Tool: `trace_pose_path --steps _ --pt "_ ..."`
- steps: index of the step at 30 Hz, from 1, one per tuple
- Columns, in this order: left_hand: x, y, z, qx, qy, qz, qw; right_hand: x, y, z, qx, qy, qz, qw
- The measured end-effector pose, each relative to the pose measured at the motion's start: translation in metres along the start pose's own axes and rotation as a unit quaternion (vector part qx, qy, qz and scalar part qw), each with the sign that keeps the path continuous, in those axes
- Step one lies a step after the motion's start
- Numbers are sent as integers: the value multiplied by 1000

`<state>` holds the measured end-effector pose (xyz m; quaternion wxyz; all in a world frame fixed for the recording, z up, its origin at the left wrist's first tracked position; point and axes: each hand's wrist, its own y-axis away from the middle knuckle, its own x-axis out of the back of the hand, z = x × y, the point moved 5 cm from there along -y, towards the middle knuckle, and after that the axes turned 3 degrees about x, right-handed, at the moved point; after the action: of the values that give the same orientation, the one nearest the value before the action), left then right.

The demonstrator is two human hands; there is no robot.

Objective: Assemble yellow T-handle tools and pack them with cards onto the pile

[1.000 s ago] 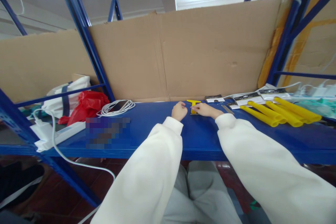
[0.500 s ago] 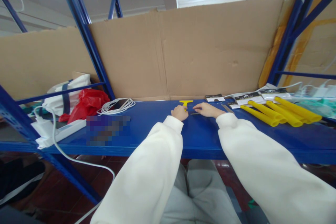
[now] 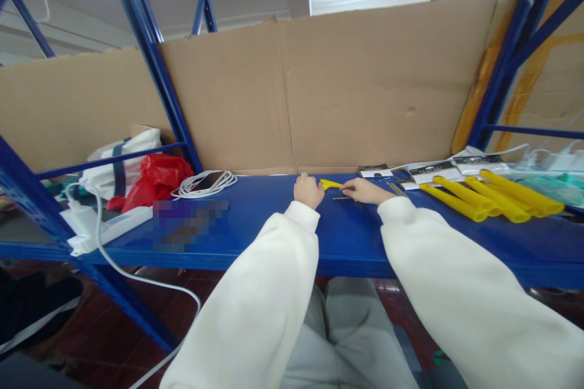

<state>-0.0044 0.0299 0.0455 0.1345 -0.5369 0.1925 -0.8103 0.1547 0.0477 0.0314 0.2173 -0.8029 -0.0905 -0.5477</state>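
A small yellow T-shaped tool (image 3: pixel 330 184) is just above the blue shelf top, between my two hands. My left hand (image 3: pixel 309 191) is closed around one end of it, and the fingers cover part of its shape. At the tool's other end, my right hand (image 3: pixel 364 191) has its fingertips pinched together, touching or almost touching the yellow part. Whatever sits in that pinch is too small to make out. Below the right fingers, a thin dark strip (image 3: pixel 340 198) lies on the shelf. A flat metallic strip (image 3: pixel 396 189) rests beside my right wrist.
Several yellow tubes (image 3: pixel 506 199) lie at the right, near black-and-white packets (image 3: pixel 429 171). On the left are a coiled white cable (image 3: pixel 205 183), a red plastic bag (image 3: pixel 157 179) and a white power strip (image 3: pixel 123 226). Cardboard (image 3: pixel 374 85) stands behind the blue shelf (image 3: pixel 274 237).
The yellow tool has turned in my left hand, its crosspiece no longer spread sideways to view. My left hand has shifted slightly up and left, while my right fingers now meet the tool's end.
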Motion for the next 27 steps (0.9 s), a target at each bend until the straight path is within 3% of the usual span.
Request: trace_pose_path --steps 4,7,11,18,21,24,27 --pt "-12 -3 6 -85 56 -14 995 1 1 0 7 -1 -2 1000" --pt "-27 -1 6 -115 35 -77 990 1 1 1 11 0 -3 1000" --pt "-37 3 1 -114 -14 -146 983 0 0 3 10 -2 -1 1000" --pt "-27 6 1 -91 -36 -128 987 3 -4 11 -16 4 15 1000" --pt "-24 7 2 -79 -26 -118 990 21 3 32 -116 50 63 990" --pt "-21 6 1 -49 14 -102 994 44 25 66 -274 101 133 947" --pt "-20 3 -2 -15 57 -71 996 51 46 98 -358 113 141 916"
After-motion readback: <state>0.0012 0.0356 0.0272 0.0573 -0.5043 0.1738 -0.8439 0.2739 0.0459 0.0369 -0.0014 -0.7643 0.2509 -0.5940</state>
